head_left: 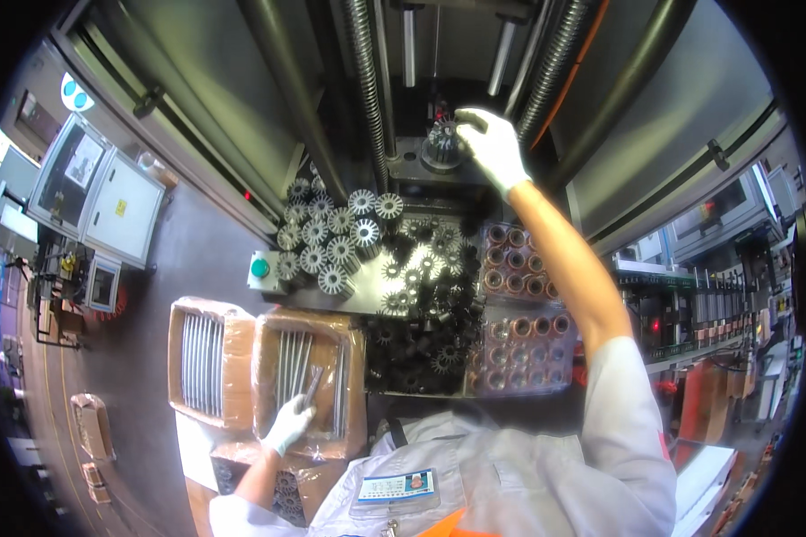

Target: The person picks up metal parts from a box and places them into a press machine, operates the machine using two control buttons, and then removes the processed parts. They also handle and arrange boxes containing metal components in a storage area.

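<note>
My left hand (288, 425), in a white glove, is closed on a thin metal shaft (312, 387) over an open cardboard box (355, 367) lined with plastic. More shafts (292, 362) lie side by side in that box. My right hand (494, 150), also gloved, reaches far into the machine with the arm stretched out. Its fingers are curved and apart, right beside a dark slotted rotor core (442, 136) that stands upright on a round fixture (440, 161). Whether the fingertips touch the core, I cannot tell.
Slotted cores (336, 279) stand grouped on the metal plate, with darker loose ones (430, 304) beside them. Trays of copper-coloured rings (521, 327) sit to the right. A second shaft box (213, 362) and a green button (260, 268) are on the left. Upright rods (367, 80) flank the fixture.
</note>
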Demonstrator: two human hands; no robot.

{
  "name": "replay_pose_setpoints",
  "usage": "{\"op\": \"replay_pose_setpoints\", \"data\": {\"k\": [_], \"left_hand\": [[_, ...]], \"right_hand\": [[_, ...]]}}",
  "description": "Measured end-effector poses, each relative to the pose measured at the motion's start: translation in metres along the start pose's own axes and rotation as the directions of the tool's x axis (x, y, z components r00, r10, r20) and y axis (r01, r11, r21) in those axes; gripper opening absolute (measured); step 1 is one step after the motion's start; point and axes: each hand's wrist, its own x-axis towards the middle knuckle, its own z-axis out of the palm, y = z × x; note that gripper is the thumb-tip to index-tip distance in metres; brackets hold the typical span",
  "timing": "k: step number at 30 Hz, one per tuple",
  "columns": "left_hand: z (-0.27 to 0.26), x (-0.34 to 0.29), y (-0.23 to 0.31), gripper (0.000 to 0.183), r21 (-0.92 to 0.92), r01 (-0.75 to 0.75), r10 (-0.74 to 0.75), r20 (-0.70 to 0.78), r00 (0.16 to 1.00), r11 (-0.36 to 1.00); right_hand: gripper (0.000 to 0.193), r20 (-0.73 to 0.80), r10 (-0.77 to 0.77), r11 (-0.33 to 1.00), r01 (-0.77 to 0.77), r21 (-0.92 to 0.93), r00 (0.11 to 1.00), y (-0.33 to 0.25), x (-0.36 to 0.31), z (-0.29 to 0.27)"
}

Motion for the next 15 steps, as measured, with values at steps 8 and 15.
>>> {"op": "replay_pose_setpoints", "data": {"k": [8, 15], "left_hand": [[-0.007, 0.005, 0.128, 0.010, -0.198, -0.231, 0.131, -0.418, 0.899, 0.953], [0.022, 0.083, 0.285, 0.018, -0.287, -0.492, 0.365, -0.396, 0.842, 0.822]], "right_hand": [[0.036, 0.165, 0.051, 0.943, 0.007, -0.333, 0.985, 0.022, 0.045, -0.001], [0.059, 0.273, -0.183, 0.543, 0.328, -0.773, 0.944, 0.022, -0.021, 0.002]]}}
